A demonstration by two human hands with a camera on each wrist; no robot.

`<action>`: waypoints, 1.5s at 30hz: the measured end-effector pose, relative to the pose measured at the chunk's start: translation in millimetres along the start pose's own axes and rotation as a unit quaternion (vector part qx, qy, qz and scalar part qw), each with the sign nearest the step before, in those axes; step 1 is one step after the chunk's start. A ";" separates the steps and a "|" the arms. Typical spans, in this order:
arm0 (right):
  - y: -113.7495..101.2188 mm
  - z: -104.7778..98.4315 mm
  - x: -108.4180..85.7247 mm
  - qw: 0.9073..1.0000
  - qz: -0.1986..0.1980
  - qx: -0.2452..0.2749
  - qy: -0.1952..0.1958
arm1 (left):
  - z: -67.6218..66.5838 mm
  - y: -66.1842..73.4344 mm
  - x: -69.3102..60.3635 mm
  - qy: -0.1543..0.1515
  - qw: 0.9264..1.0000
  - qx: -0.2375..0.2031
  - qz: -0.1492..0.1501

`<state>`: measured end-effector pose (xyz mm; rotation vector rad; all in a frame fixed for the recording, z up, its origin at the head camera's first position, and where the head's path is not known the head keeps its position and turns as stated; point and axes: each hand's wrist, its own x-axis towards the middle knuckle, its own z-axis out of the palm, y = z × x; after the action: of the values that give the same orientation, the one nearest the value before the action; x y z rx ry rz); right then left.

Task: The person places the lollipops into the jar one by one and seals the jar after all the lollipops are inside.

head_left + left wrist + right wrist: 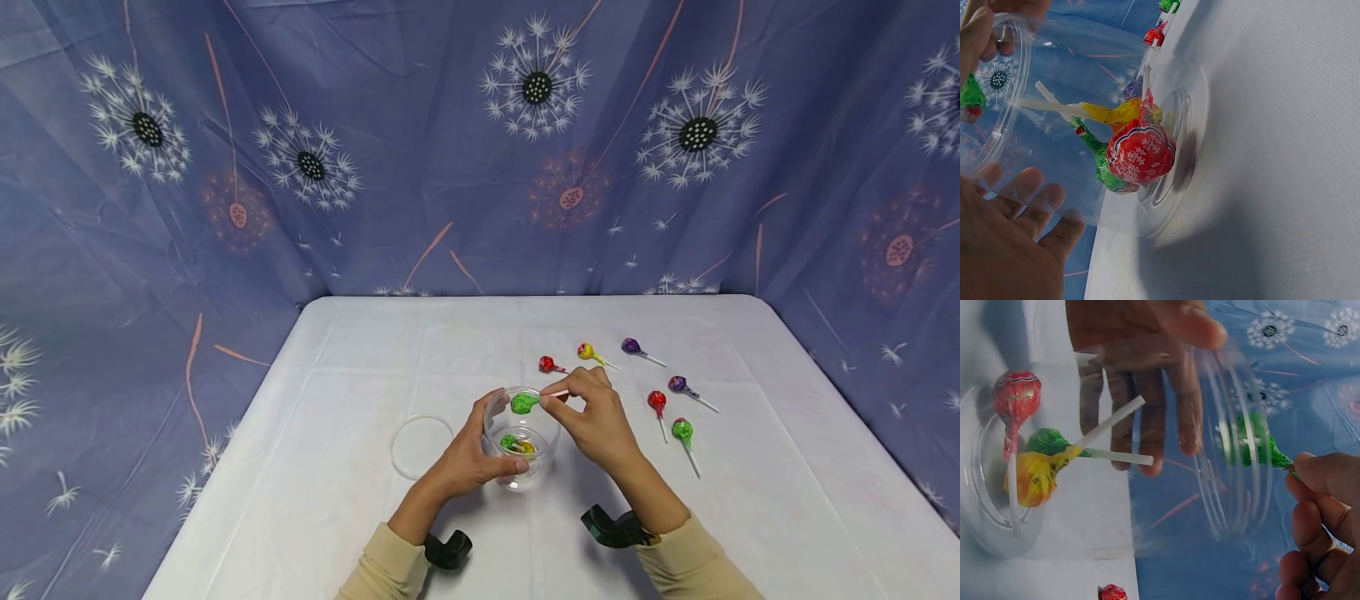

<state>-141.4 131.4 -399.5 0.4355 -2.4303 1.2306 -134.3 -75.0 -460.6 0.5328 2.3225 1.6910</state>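
A clear plastic jar [547,435] stands on the white table, its round mouth facing up. My left hand [467,460] grips it from the left, thumb on the near side and fingers on the far side. Between thumb and fingertips, my right hand [597,418] pinches a green lollipop [524,403] by its stick, the wrapped head at the jar's mouth. On the jar's bottom lie a red lollipop [1141,153], a yellow lollipop [1032,480] and another green lollipop [1047,442], as the wrist views show through the wall.
A clear round lid [393,450] lies left of the jar. Right of it and behind are loose lollipops: red [547,364], yellow [586,351], purple [632,345], another purple [678,383], another red [657,400] and green [682,430]. A patterned curtain [420,150] hangs behind.
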 end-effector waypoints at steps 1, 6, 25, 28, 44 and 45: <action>-0.2 1.6 0.3 1.000 -0.005 -0.005 -0.001 | 0.1 0.0 0.0 0.000 1.000 -0.002 -0.002; -2.1 9.3 1.4 0.999 -0.026 -0.032 -0.015 | 0.1 -0.7 0.7 -0.001 1.000 -0.004 0.002; -11.4 32.4 3.1 0.985 -0.103 -0.127 -0.048 | -0.5 -1.5 1.3 -0.007 1.000 0.006 0.007; -12.4 33.5 3.0 0.982 -0.107 -0.144 -0.058 | -0.4 -2.1 1.6 -0.009 1.000 0.005 0.003; -12.3 33.3 1.4 0.980 -0.121 -0.144 -0.063 | -7.4 34.0 -10.9 -0.025 1.000 0.000 -0.016; -12.5 32.6 1.6 0.981 -0.121 -0.137 -0.058 | -7.4 32.7 -10.2 -0.024 1.000 -0.001 -0.015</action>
<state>-143.6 97.6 -407.8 0.7123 -2.5036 0.7759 -122.6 -76.7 -427.6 0.5298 2.2835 1.6473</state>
